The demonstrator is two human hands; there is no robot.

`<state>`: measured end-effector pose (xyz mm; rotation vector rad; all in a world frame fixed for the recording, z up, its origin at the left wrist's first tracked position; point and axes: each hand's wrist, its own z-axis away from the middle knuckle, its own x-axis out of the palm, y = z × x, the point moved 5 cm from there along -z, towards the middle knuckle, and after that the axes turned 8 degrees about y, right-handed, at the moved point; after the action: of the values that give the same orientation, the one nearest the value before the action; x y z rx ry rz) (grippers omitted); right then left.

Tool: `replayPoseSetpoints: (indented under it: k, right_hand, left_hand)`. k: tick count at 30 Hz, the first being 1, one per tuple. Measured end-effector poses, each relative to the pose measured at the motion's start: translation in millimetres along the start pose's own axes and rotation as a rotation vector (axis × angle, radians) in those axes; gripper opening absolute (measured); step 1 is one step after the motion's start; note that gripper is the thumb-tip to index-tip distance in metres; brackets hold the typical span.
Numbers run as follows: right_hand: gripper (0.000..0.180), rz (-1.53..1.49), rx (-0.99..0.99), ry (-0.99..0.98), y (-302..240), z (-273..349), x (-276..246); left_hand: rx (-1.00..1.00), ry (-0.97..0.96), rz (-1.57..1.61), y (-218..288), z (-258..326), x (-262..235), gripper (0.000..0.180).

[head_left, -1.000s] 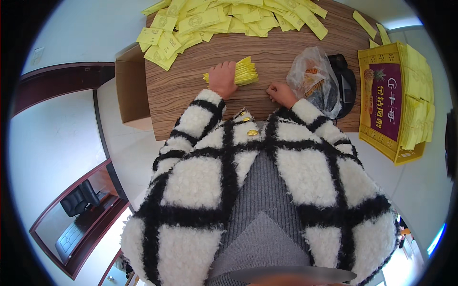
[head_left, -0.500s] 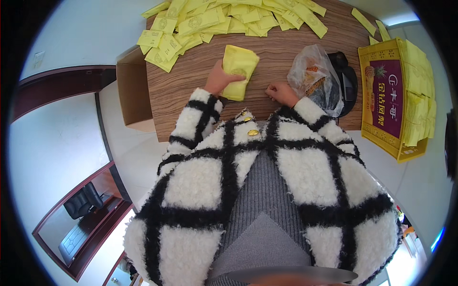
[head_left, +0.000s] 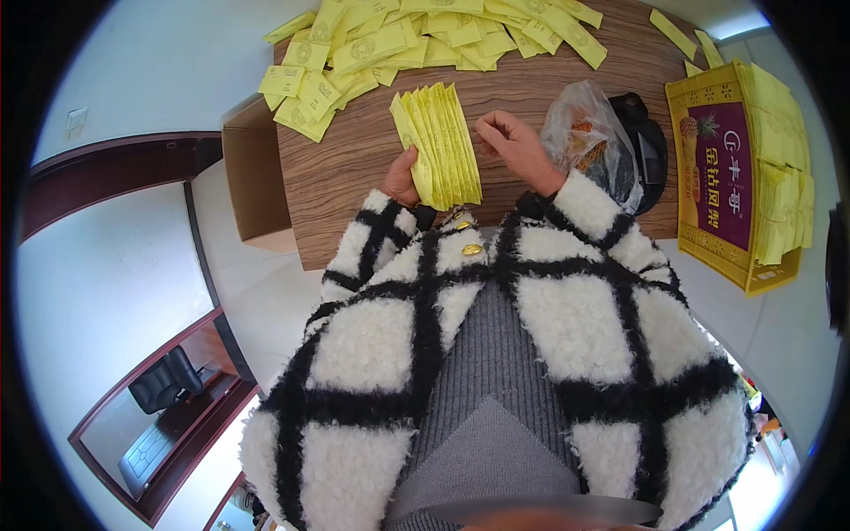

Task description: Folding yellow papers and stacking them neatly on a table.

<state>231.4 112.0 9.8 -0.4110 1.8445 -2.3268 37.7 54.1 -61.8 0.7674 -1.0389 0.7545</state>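
Note:
My left hand (head_left: 403, 180) grips a stack of yellow paper packets (head_left: 436, 146) by its left side. The stack is turned so that the long edges of several packets show side by side, slightly fanned. Just beside the stack's right edge is my right hand (head_left: 520, 152), apart from it, with fingers bent and closed together. Whether anything small is between those fingertips I cannot make out. To the right of that hand, a clear plastic bag (head_left: 567, 119) with thin orange-brown strands inside lies next to a black object (head_left: 649, 150).
Loose yellow packets (head_left: 372, 49) are heaped along the far side of the wood-grain table (head_left: 345, 186). A yellow crate (head_left: 753, 281) filled with packets stands at the right, with a few packets (head_left: 673, 35) behind it. A cardboard box (head_left: 252, 181) is against the table's left edge.
The stack has tipped from lying face up to showing its fanned edges, my left hand shifting down along it. My right hand has risen from the table and come nearer the stack.

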Motion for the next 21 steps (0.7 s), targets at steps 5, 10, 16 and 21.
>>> replayPoseSetpoints:
  k: [5, 10, 16, 21]
  right_hand:
    - [0.021, 0.01, -0.033, -0.032, -18.3, 6.7, 20.6]
    - [0.028, 0.048, -0.059, -0.001, -26.5, 13.2, 25.3]
    - [0.028, 0.146, -0.084, -0.02, -36.2, 16.7, 28.8]
    - [0.027, 0.015, -0.082, -0.067, -27.7, 14.8, 32.6]
  left_hand:
    - [0.017, 0.064, -0.011, -2.1, 3.0, -1.0, 0.065]
    - [0.094, 0.091, -0.132, -8.9, 5.5, 16.3, 0.075]
    - [0.099, 0.04, -0.097, -11.0, 7.5, 21.7, 0.079]
    - [0.023, 0.039, -0.114, -7.2, 13.3, 13.2, 0.081]
